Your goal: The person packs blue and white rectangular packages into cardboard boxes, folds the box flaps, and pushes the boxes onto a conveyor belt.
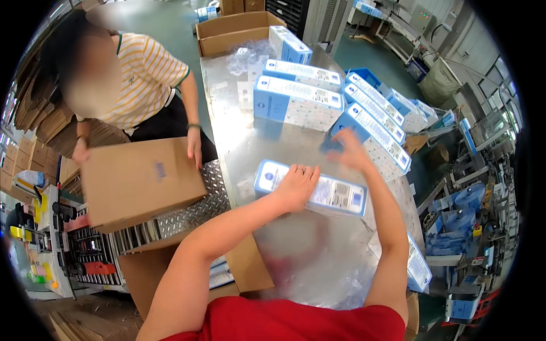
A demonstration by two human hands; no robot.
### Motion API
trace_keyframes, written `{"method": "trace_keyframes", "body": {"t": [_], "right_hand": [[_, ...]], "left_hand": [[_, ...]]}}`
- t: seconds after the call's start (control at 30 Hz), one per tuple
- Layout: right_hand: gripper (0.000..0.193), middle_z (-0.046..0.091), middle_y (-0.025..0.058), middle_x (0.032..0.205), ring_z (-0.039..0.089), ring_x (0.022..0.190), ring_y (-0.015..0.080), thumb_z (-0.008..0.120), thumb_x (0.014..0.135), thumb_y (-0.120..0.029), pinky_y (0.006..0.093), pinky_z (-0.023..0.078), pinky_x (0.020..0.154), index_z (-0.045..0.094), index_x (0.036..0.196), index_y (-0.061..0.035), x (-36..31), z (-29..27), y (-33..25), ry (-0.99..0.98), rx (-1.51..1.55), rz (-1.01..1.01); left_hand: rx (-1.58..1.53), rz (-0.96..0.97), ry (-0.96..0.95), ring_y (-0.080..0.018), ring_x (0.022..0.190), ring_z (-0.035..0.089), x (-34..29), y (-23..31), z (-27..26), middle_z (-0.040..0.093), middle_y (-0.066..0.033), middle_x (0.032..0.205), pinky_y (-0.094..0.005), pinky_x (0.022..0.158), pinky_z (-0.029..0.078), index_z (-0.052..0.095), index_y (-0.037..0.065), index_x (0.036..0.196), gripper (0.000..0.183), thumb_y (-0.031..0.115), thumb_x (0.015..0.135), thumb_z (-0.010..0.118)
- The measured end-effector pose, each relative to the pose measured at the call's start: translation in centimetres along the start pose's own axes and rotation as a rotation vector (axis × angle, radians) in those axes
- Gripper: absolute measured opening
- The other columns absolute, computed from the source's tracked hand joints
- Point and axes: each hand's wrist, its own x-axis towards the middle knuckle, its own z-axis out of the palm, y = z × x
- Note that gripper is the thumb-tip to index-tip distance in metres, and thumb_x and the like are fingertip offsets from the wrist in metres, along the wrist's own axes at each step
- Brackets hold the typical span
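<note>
My left hand (297, 188) is closed over the top of a blue-and-white carton (338, 194) on the metal table, its fingers reaching over the far edge. My right hand (351, 152), blurred by motion, is held with fingers apart beside a slanted row of similar cartons; it grips nothing that I can see. The nearest of that row is a patterned blue-and-white carton (372, 139). Two more stand lengthwise to the left, the front one a long carton (298, 102) with a dotted side. By my left forearm, an open cardboard box (250, 264) has blue-and-white cartons inside.
At the left a person in a striped shirt (145, 62) holds a closed cardboard box (145, 182) over a roller conveyor (142, 237). Clear plastic (250, 57) and an open box (239, 34) are at the table's far end. Another carton (418, 264) lies by my right elbow.
</note>
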Motion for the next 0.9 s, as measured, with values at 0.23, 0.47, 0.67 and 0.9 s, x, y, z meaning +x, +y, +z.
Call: {"method": "trace_keyframes", "body": {"t": [0.23, 0.47, 0.67, 0.9], "right_hand": [[0.101, 0.036, 0.0238, 0.141, 0.034, 0.131, 0.0376, 0.081, 0.060, -0.050, 0.0449, 0.028, 0.107, 0.038, 0.134, 0.0020, -1.4, -2.2, 11.8, 0.163, -0.649, 0.549], [0.091, 0.049, 0.0189, 0.117, 0.045, 0.112, 0.0386, 0.085, 0.053, -0.027, 0.0468, 0.036, 0.097, 0.040, 0.129, -0.0024, -7.7, -3.0, 7.9, 0.113, -0.642, 0.337], [0.070, 0.055, 0.0170, 0.109, 0.052, 0.103, 0.0385, 0.085, 0.053, -0.021, 0.0478, 0.041, 0.085, 0.050, 0.111, -0.0025, -8.3, -2.1, 0.9, 0.129, -0.687, 0.391], [0.064, 0.061, 0.0192, 0.103, 0.056, 0.095, 0.0401, 0.086, 0.054, -0.018, 0.0435, 0.044, 0.081, 0.055, 0.108, -0.0013, -6.3, -1.9, -11.5, 0.287, -0.391, -0.036]], "left_hand": [[-0.215, -0.046, 0.006, -0.0334, 0.098, 0.054, -1.6, -1.1, 0.1, 0.055, -0.0106, 0.105, -0.0384, 0.086, 0.040, 0.047, 0.006, 0.120, 0.070, 0.010, 0.057, 0.077], [-0.401, -0.233, 0.491, -0.0327, 0.091, 0.057, -12.8, -6.0, -11.2, 0.059, -0.0118, 0.102, -0.0379, 0.084, 0.043, 0.053, 0.005, 0.114, 0.056, 0.002, 0.062, 0.074], [-1.044, -0.502, 0.461, -0.0165, 0.105, 0.054, -30.1, -5.0, -16.7, 0.056, -0.0088, 0.109, -0.0304, 0.091, 0.043, 0.045, 0.004, 0.126, 0.074, 0.008, 0.064, 0.084], [-0.522, -0.711, -0.267, -0.0358, 0.102, 0.052, -44.1, -1.4, -6.5, 0.056, -0.0173, 0.109, -0.0439, 0.089, 0.043, 0.048, 0.002, 0.120, 0.077, 0.022, 0.057, 0.086]]}}
